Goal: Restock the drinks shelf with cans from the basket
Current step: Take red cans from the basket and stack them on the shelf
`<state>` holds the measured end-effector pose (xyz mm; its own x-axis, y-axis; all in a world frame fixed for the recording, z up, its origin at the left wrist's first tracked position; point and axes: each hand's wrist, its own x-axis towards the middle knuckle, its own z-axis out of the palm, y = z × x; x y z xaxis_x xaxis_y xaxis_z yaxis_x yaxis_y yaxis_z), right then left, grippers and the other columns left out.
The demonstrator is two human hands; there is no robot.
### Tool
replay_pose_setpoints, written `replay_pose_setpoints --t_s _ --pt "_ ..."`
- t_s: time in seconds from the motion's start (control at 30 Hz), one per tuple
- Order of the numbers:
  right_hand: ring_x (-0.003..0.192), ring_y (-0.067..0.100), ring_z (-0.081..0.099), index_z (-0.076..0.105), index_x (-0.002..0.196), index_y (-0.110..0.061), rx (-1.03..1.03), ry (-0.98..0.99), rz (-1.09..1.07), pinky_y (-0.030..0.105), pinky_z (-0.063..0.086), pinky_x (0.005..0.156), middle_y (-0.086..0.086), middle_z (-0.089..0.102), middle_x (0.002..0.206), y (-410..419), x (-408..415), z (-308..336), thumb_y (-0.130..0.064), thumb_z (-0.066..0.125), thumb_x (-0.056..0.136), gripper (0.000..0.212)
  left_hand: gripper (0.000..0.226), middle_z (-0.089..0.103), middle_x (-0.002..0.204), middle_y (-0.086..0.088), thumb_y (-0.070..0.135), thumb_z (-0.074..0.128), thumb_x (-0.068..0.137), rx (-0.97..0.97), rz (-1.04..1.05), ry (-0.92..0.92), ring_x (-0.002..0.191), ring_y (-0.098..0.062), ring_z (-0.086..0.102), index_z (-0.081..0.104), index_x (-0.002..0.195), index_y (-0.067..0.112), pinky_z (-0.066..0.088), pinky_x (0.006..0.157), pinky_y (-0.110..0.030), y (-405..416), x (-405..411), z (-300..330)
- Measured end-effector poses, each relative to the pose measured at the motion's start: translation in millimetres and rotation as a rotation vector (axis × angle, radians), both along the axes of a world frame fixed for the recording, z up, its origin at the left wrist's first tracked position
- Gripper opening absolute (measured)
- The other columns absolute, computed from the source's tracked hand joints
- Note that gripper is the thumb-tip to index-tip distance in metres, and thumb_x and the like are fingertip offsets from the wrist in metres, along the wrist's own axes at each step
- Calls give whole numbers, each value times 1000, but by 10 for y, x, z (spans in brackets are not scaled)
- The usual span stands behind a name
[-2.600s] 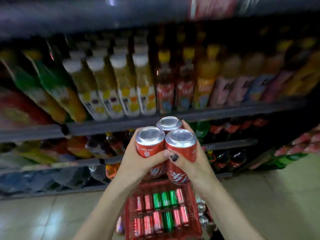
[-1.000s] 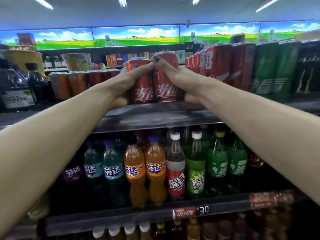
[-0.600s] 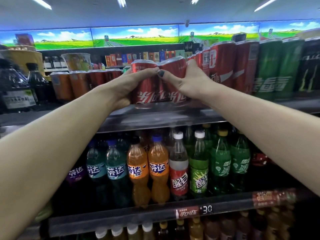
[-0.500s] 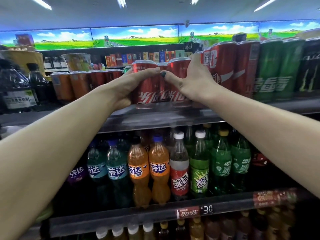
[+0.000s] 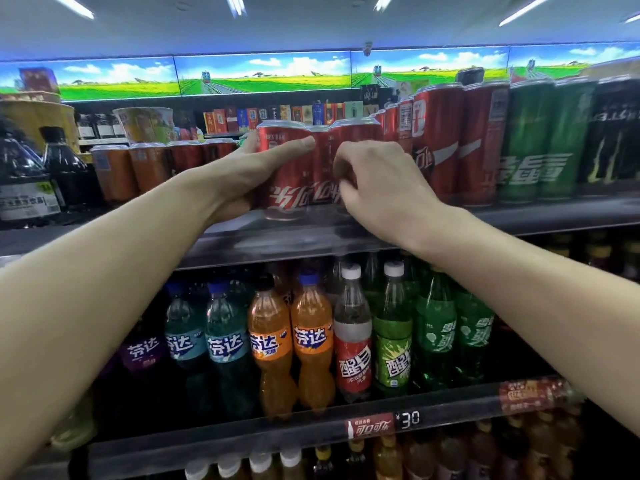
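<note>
**Red cans on the top shelf, both hands at them**

Three red cans (image 5: pixel 289 174) stand upright in a tight cluster near the front edge of the top shelf (image 5: pixel 311 233), their sides touching. The left one shows fully; the middle one sits a little further back; the right one is mostly hidden behind a hand.

The left hand (image 5: pixel 249 171) is wrapped around the left can: the thumb lies along its front face, pointing right, and the fingers reach round its far left side. The right hand (image 5: pixel 377 183) hangs in front of the right can with its fingers curled down and inward. The fingertips lie against the can's front, but I cannot tell whether they actually grip it or only rest there. Both bare forearms stretch up from the near corners of the view.

Just right of the cluster stand taller red cans (image 5: pixel 440 143), touching or nearly touching it, then green cans (image 5: pixel 540 140) and a black can (image 5: pixel 613 136) at the far right. To the left along the same shelf is a row of orange cans (image 5: pixel 131 168) and dark bottles (image 5: pixel 27 178).

On the shelf below stand bottles (image 5: pixel 311 341) in a row: purple, blue, orange, a red-labelled one, then green ones to the right. A price strip (image 5: pixel 384 424) reading 30 runs along that shelf's front rail. More bottle caps show below it. Beyond the top shelf, a lit landscape banner (image 5: pixel 263 74) runs under the ceiling.
</note>
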<state>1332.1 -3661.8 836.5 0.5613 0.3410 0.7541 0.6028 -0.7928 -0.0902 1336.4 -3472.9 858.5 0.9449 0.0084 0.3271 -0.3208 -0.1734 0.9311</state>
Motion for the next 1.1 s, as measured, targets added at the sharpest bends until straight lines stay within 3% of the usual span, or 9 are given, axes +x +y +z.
replay_pose_setpoints --t_s 0.1,0.17,0.33,0.43,0.6,0.73,0.8,0.9,1.1 --pt "92 34 65 68 103 -10 5 102 -32 41 55 82 12 69 101 2 68 103 -25 49 100 25 35 81 102 -8 42 78 82 89 11 12 95 -26 79 69 110 23 65 74 -37 -1 -50 24" --pt "92 35 62 63 99 -8 -56 195 -67 40 53 79 14 64 101 22 161 145 -23 47 99 22 25 82 100 -6 41 76 88 123 38 13 91 -23 79 70 106 26 66 75 -37 4 -69 35" --pt "85 30 52 46 92 -9 -131 427 -108 32 39 70 11 50 95 23 324 209 -20 44 102 15 29 82 100 -7 42 77 88 130 56 21 92 -25 79 69 110 24 65 76 -38 -22 -41 45" --pt "80 24 53 48 104 -7 -119 553 -111 28 41 65 10 54 95 31 351 263 -19 41 104 14 50 81 104 -8 47 85 78 141 86 20 96 -27 79 68 118 22 63 84 -44 -66 -13 46" --pt "128 31 52 51 140 -3 -217 678 -120 31 41 97 16 52 144 40 349 339 -11 33 108 37 44 82 94 -4 43 86 81 145 139 40 84 -20 80 68 116 23 64 70 -35 -159 42 70" --pt "121 32 57 51 141 -6 -129 638 -42 33 45 95 15 56 139 54 428 298 -12 38 106 37 33 82 84 0 40 86 82 131 172 35 78 -18 80 66 103 25 64 64 -31 -251 100 72" --pt "106 32 57 50 138 -6 33 536 -17 32 45 82 16 58 132 25 450 250 -11 42 102 37 42 82 94 -4 42 88 79 122 180 40 84 -21 80 68 110 23 65 70 -34 -281 160 63" --pt "108 35 59 48 135 -5 165 387 23 37 48 83 17 61 126 -18 454 166 -7 48 95 40 52 81 99 -4 44 90 76 106 215 45 85 -20 80 68 117 22 65 70 -34 -348 255 52" --pt "107 30 62 59 131 -6 117 577 134 38 53 93 14 65 119 -1 576 252 -6 41 92 43 54 81 102 -10 47 88 79 54 222 85 88 -26 80 68 119 16 66 80 -45 -434 469 71"
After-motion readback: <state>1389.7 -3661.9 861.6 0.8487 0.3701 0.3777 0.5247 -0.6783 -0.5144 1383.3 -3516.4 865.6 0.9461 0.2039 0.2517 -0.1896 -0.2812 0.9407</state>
